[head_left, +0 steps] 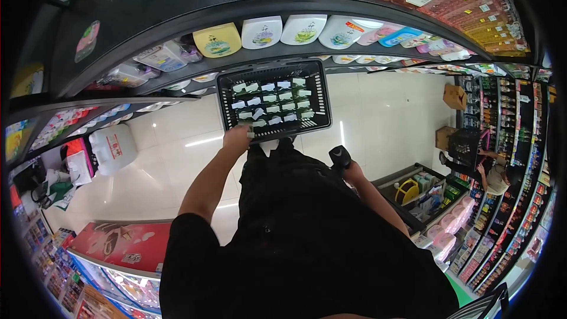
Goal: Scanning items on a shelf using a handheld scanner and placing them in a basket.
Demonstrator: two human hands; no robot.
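A black plastic shopping basket (328, 97) is in front of me, close to the shelf. Several rows of small dark-green items with pale tops (283, 96) fill its inside. At the basket's near left corner, my left hand (238, 138) is closed around a small pale-ended item (250, 134), mostly covered by the fingers. My right hand (353, 173), out to the right of my legs, grips a black handheld barcode scanner (340, 157) with its head raised.
Body-wash bottles (261, 33) line the shelf (177, 48) ahead. A white jerrycan (113, 148) stands at left, a red-topped display cabinet (124, 241) behind it. At right are a dark bin (418, 190) of goods, cardboard boxes (445, 137) and another person (496, 179) beside a basket.
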